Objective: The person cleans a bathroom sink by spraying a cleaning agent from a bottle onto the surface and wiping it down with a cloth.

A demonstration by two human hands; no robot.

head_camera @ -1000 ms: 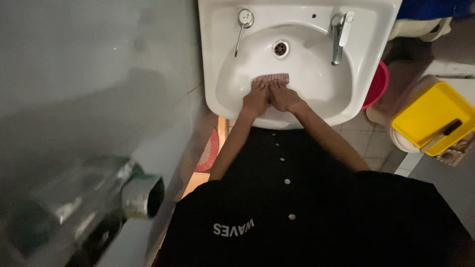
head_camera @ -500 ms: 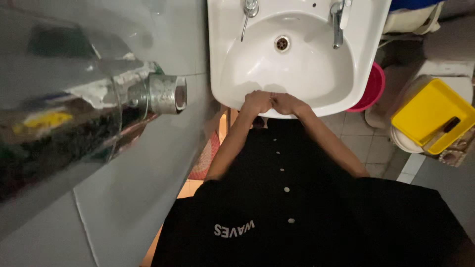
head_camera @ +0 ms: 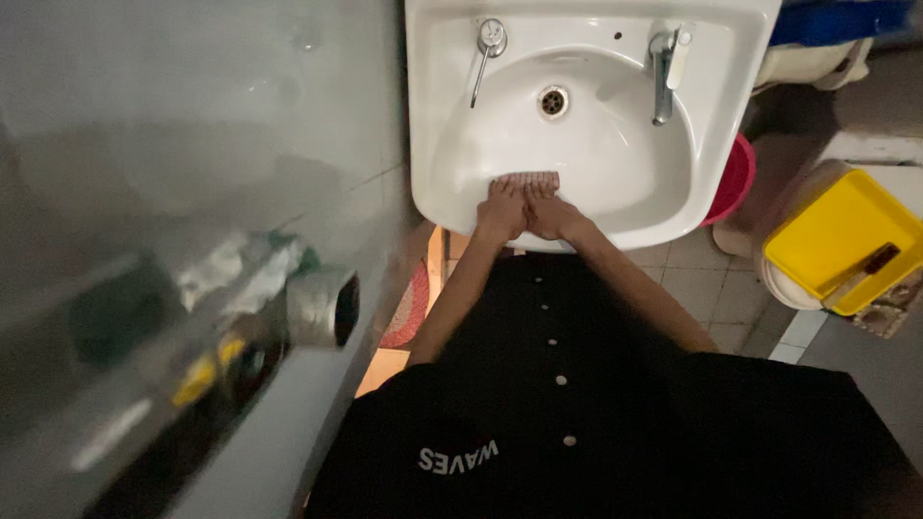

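Head view: both hands' grip (head_camera: 524, 213) presses pinkish cloth (head_camera: 527, 180) beneath fingertips.

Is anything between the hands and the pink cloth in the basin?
Nothing visible. The left hand and right hand press side by side directly on the pink cloth against the near wall of the sink.

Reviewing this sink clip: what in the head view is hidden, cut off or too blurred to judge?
- Pink scrubbing pad: the near part lies under the left hand and right hand; grip unclear.
- Sink: back rim cut by the top edge.
- Metal fitting on the wall: blurred and dim, kind unclear.
- Red basin: mostly behind the sink.
- Yellow tray: cut by the right edge.
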